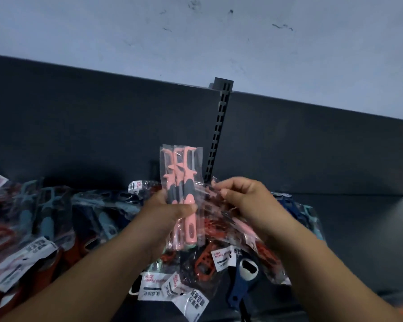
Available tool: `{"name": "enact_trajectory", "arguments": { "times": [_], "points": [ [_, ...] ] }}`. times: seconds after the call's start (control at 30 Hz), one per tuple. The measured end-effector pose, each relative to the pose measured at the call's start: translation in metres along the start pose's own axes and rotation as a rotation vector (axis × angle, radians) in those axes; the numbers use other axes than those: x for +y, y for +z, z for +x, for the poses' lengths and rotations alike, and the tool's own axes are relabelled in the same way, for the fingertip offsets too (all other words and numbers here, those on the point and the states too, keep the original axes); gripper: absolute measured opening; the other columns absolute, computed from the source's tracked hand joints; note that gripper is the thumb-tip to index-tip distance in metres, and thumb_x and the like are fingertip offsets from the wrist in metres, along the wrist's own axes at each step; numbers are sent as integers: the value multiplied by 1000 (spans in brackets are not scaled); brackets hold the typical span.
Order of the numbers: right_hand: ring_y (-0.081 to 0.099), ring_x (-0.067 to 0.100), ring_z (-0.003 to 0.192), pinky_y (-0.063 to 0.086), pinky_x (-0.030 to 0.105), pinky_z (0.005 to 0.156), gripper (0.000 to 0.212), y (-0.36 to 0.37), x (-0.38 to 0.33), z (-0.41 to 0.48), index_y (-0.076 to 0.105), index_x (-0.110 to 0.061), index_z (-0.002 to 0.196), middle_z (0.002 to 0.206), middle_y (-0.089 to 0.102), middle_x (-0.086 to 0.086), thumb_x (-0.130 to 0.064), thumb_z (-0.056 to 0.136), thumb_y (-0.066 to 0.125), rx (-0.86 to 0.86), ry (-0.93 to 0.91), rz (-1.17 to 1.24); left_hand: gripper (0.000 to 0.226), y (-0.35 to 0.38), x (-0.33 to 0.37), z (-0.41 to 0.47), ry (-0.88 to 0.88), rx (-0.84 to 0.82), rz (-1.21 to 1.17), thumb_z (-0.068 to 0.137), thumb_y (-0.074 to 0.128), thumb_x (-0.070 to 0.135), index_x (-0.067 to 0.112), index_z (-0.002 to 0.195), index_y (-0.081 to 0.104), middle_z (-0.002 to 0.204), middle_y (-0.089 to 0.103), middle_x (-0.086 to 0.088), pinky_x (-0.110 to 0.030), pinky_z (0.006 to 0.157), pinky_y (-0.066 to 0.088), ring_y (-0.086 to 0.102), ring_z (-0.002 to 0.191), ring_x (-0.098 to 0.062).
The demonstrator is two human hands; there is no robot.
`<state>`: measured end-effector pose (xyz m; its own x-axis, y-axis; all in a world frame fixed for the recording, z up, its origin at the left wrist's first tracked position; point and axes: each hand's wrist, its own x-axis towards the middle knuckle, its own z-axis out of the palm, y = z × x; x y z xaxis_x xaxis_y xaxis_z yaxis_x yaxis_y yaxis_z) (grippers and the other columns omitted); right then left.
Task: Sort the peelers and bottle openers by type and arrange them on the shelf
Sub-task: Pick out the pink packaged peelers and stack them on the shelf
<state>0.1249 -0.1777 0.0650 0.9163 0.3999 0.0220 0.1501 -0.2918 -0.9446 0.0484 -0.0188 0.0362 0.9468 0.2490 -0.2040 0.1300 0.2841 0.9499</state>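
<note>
Left hand [170, 212] gripping upright bagged pink peelers [184, 182], right hand [244, 201] pinching another bagged peeler [221, 213], packets heaped on shelf [358, 228]

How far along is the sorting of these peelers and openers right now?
Partly done, it seems. Blue peelers lie grouped at the left of the shelf. In hand: the left hand holds a bunch of bagged pink peelers upright, while the right hand pinches another bag against them. Left: the mixed pile below, with red pieces and a blue bottle opener, is still unsorted.
</note>
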Motion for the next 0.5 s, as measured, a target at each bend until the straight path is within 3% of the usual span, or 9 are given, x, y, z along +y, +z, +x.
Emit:
{"name": "enact_trajectory", "arguments": {
  "times": [0.07,0.17,0.3,0.5],
  "points": [
    [60,9,76,50,22,72,11,-24,8,0,69,-18,93,82,67,-5,-11,91,61,109,-77,-277,24,0,-2,1,-7,8,4,84,62,4,15,106,60,95,72,-11,-42,74,52,67,90,-31],
    [60,7,91,46,24,82,27,-46,31,-5,65,-22,112,98,64,-10,-19,85,69,71,-55,-631,24,1,-6,2,-7,23,5,85,62,3,14,105,59,92,72,-9,-36,65,50,67,85,-28],
    [60,10,106,48,29,93,36,-43,57,-7,64,-26,119,115,64,-9,-32,84,68,-2,-59,-792,23,7,-9,3,-9,15,12,84,63,2,16,102,60,80,75,-4,-35,63,51,69,76,-24],
    [57,17,111,47,33,95,37,-40,74,0,60,-23,123,120,61,-3,-35,89,63,66,-50,-796,26,13,-13,6,-16,9,62,84,64,4,15,107,60,93,72,-8,-39,70,51,67,86,-28]
  ]
}}
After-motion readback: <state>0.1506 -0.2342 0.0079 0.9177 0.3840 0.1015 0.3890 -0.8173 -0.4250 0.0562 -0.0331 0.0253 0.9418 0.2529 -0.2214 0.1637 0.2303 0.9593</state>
